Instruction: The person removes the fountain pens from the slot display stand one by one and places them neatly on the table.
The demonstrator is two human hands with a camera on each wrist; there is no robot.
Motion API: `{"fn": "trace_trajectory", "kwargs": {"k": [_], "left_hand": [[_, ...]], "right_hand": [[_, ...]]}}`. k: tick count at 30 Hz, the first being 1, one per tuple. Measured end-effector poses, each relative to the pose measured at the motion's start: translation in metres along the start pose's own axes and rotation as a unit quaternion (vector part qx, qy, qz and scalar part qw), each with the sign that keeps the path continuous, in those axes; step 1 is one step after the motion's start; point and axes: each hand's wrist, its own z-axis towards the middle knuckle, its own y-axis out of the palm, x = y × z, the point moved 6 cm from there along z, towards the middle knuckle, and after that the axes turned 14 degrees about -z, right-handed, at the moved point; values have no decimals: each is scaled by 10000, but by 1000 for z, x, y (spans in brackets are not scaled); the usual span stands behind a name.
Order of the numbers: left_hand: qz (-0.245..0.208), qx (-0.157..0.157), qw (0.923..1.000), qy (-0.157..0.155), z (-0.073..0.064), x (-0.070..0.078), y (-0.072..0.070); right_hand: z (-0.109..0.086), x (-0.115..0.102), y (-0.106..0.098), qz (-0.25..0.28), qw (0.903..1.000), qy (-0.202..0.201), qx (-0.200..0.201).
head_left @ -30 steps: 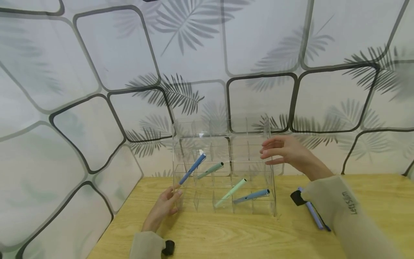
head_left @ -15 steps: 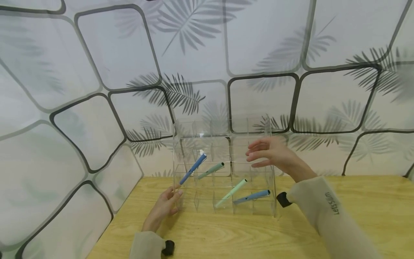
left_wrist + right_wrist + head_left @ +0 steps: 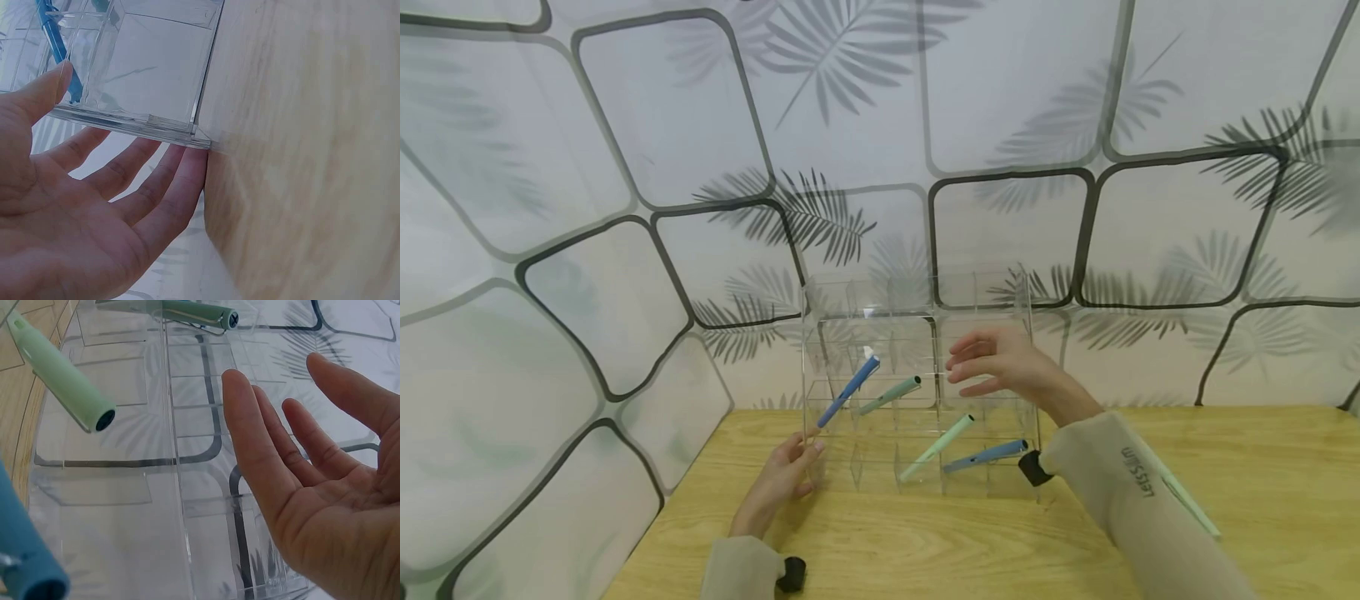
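A clear acrylic rack (image 3: 917, 333) with compartments stands upright on the table. Several capped pens slant out of it: a dark blue pen (image 3: 848, 392) at left, a dull green pen (image 3: 890, 395) beside it, a pale green pen (image 3: 937, 448) and a blue pen (image 3: 985, 456) lower right. My left hand (image 3: 781, 479) is against the rack's lower left side, fingers extended along the outer wall and thumb at its front edge. Before the rack's right half hovers my right hand (image 3: 1000, 362), fingers spread and holding nothing; the right wrist view shows its empty palm (image 3: 350, 512).
Another pale green pen (image 3: 1191, 500) lies on the wooden table (image 3: 880, 542) at right, partly behind the right sleeve (image 3: 1138, 492). A pale patterned curtain (image 3: 1000, 100) hangs behind the rack and along the left.
My right hand has moved left and slightly down, from the rack's right edge to in front of its compartments. The left hand and the pens in the rack stay put.
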Motion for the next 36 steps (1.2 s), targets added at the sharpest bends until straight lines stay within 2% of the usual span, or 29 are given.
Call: {"fn": "trace_trajectory", "kwargs": {"k": [14,24,36], "left_hand": [[10,-30,10000,-61,1,0,-1],[7,-167,9998,-120,1,1,0],[36,-96,9999,-58,1,-2,-1]], "right_hand": [[11,-1,20,-89,9998,63,-185],[18,0,31,-119,9995,123,-263],[24,2,44,-161,9993,169,-296]]}}
